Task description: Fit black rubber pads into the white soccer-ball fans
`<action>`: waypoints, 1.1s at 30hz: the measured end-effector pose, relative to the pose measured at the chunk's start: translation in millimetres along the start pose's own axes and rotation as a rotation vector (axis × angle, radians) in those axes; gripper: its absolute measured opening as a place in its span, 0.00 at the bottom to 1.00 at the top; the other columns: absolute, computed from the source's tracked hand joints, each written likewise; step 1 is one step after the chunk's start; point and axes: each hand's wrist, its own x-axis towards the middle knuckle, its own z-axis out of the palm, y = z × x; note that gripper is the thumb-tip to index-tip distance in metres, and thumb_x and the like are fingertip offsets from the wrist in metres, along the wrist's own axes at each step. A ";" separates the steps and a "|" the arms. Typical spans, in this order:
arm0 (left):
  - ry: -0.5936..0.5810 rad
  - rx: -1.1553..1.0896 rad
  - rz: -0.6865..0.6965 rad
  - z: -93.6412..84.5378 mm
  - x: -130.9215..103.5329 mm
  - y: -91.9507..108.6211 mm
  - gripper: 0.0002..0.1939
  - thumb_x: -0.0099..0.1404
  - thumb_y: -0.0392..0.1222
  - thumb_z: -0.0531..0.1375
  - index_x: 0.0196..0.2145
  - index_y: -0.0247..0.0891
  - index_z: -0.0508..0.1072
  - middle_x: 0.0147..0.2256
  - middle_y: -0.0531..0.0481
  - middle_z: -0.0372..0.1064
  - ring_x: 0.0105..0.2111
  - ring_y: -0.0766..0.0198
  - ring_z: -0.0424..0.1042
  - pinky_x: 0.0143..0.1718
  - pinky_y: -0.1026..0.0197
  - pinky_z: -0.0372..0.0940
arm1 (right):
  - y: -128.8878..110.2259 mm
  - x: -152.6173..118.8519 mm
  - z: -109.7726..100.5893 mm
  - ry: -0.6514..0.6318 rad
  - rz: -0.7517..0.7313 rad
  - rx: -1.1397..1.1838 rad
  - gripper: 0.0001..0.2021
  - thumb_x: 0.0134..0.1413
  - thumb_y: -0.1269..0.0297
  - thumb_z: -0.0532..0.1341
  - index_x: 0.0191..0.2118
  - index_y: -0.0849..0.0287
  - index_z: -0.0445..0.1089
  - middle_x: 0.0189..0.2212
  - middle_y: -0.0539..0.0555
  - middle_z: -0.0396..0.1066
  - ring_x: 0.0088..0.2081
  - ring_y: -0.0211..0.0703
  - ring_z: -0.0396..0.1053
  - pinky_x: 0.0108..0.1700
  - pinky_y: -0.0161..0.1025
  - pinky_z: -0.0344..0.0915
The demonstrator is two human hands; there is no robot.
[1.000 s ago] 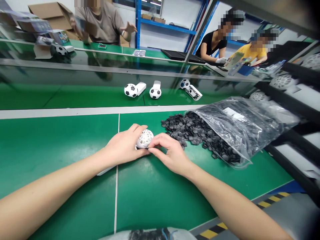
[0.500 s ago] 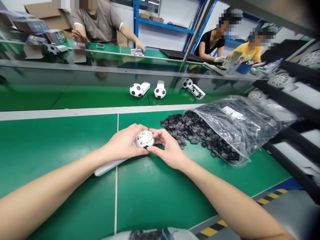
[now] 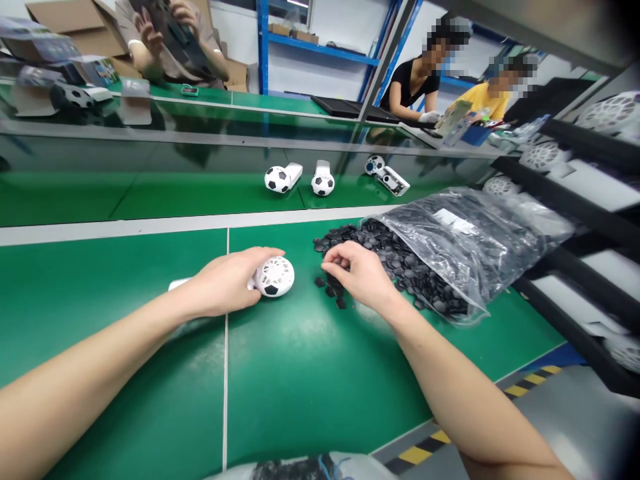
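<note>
white ball (image 3: 276,276) over green tabletop (image 3: 310,380)

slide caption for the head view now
Left hand on a white openwork ball, right hand pinched over black pieces spilled from a clear bag

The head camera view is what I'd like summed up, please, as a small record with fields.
left hand: grips white ball-headed device
device's ball: openwork, black patch on near side
right hand: fingertips together at left edge of black piece pile; whether they hold a piece, cannot tell
bag: clear plastic bag, pieces inside and at its mouth
surface: green workbench
beyond white strip: three football-patterned devices, rightmost with handle's inside exposed
</note>
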 end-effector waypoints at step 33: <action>0.029 0.074 0.048 5.6 -4.1 16.0 0.43 0.48 0.63 0.59 0.57 0.39 0.57 0.49 0.41 0.65 0.51 0.50 0.60 0.57 0.41 0.40 | -32.3 -23.7 18.9 -0.113 -0.175 0.337 0.04 0.51 0.68 0.61 0.33 0.55 0.73 0.32 0.50 0.65 0.38 0.37 0.65 0.44 0.37 0.62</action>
